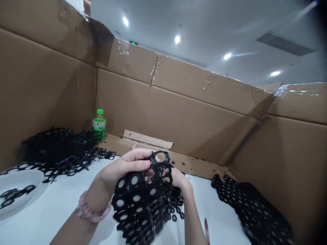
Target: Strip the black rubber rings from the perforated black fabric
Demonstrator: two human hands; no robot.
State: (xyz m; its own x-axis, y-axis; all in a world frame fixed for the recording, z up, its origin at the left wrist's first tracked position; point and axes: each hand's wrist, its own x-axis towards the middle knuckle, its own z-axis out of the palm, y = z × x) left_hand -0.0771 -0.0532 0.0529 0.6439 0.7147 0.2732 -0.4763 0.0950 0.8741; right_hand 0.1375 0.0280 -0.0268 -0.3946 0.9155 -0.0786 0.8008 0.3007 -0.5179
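Between my hands hangs a black perforated rubber sheet, its rows of round parts showing pale centres. My left hand pinches its upper edge, near an open ring that stands up at the top. A pink bead bracelet circles my left wrist. My right hand is closed on the sheet's right side, with its fingers mostly hidden behind the black webbing. Under and beside the sheet, several loose black rings lie on the white table surface.
A tangled heap of black webbing lies at left, near a green-capped bottle. The white bowl holds black pieces. More perforated sheets lie at right; a reddish pointed tool is nearer. Cardboard walls enclose the table.
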